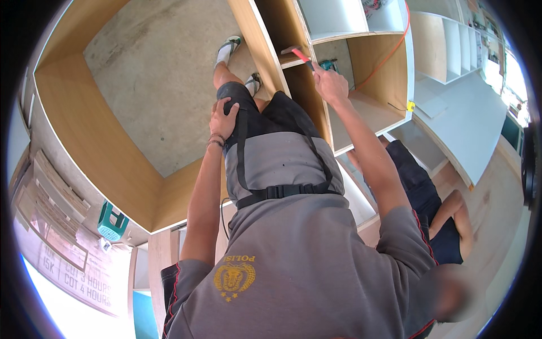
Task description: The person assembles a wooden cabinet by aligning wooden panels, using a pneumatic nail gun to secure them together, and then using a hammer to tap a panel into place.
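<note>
My right hand [331, 85] is closed round the dark grip of a hammer [300, 55] with a red shaft. The hammer's head is over the narrow dividing compartment of a wooden cabinet carcass [367, 101]; whether it touches the wood I cannot tell. My left hand [224, 118] lies on the leg of my dark shorts [241, 107], fingers spread, with nothing in it. Just beyond my right hand, a teal power tool [328, 65] sits inside a cabinet compartment.
A large open wooden frame [101, 130] surrounds my feet on the left. An orange cord [391, 53] crosses the right compartment. A yellow tape measure [411, 106] is at its edge. Another person [415, 175] is close on my right. A green stool [113, 220] stands at left.
</note>
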Motion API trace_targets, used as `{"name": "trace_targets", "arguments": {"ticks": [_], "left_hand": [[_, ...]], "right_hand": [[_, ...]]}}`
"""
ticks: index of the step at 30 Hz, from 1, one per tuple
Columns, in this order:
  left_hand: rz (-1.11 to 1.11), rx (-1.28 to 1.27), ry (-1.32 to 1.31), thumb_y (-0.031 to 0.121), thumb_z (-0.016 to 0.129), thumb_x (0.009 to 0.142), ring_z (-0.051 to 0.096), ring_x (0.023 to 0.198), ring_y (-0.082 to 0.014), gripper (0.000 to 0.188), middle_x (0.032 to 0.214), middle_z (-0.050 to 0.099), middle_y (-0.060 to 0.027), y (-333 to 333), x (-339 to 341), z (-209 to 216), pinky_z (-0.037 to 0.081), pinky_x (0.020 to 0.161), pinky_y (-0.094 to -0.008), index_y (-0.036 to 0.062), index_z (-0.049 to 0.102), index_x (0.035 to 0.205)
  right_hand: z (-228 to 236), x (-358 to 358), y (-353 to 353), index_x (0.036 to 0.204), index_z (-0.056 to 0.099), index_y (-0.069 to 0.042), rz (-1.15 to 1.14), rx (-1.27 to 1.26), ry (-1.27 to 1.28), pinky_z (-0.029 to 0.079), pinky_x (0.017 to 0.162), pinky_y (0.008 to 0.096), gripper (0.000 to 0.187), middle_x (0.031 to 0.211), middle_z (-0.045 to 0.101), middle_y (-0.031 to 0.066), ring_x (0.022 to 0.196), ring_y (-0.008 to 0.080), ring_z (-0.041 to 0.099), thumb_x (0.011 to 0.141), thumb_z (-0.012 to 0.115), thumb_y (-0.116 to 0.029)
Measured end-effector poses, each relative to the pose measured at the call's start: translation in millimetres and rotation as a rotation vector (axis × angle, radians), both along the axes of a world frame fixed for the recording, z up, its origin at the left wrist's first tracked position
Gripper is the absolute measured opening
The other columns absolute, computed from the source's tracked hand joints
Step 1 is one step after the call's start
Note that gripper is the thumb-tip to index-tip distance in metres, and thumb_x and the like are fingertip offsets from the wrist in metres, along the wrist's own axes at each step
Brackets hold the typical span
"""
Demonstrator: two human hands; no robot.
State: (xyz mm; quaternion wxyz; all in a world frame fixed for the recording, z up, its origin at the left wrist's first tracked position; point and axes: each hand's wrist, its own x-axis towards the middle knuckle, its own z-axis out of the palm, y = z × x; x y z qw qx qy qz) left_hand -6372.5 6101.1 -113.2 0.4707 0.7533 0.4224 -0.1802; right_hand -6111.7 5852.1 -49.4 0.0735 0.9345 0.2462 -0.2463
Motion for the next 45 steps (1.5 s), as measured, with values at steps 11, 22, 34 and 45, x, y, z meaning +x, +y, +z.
{"name": "trace_targets", "arguments": {"ticks": [11, 22, 34, 45], "left_hand": [[0.0, -0.008, 0.009, 0.048, 0.067, 0.094, 0.054, 0.135, -0.0339, 0.048, 0.148, 0.054, -0.0117, 1.6, 0.4, 2.5, 0.045, 0.111, -0.0456, 0.0206, 0.063, 0.133], [-0.025, 0.006, 0.01, 0.048, 0.067, 0.094, 0.054, 0.135, -0.0336, 0.047, 0.147, 0.055, -0.012, 3.9, -0.3, 3.7, 0.046, 0.11, -0.0451, 0.0212, 0.064, 0.132], [-0.041, 0.004, 0.028, 0.048, 0.067, 0.094, 0.055, 0.134, -0.0352, 0.047, 0.146, 0.055, -0.0131, 0.0, 5.7, 4.2, 0.045, 0.111, -0.0448, 0.0201, 0.064, 0.132], [-0.021, 0.004, -0.017, 0.048, 0.067, 0.094, 0.056, 0.132, -0.0348, 0.048, 0.143, 0.058, -0.0126, -2.0, 6.6, 0.5, 0.046, 0.11, -0.0448, 0.0207, 0.064, 0.132]], "right_hand": [[-0.8, 3.2, -4.5, 0.14, 0.064, -0.033, -0.035, 0.0, -0.012, 0.058, 0.067, 0.053, 0.038, 0.084, 0.073, 0.018, 0.075, 0.0406, 0.072, 0.102, 0.056, -0.036], [-6.1, 13.9, -10.9, 0.143, 0.06, -0.031, -0.012, -0.027, -0.031, 0.058, 0.069, 0.0524, 0.041, 0.086, 0.073, 0.0173, 0.077, 0.0385, 0.072, 0.103, 0.054, -0.036], [-2.4, 26.5, -9.6, 0.145, 0.059, -0.031, 0.038, -0.014, -0.024, 0.058, 0.068, 0.054, 0.042, 0.086, 0.073, 0.0183, 0.075, 0.0383, 0.072, 0.104, 0.051, -0.036], [-3.4, 53.2, -39.9, 0.145, 0.058, -0.034, 0.13, -0.052, 0.05, 0.058, 0.068, 0.0534, 0.042, 0.083, 0.073, 0.0175, 0.075, 0.0397, 0.072, 0.104, 0.054, -0.038]]}}
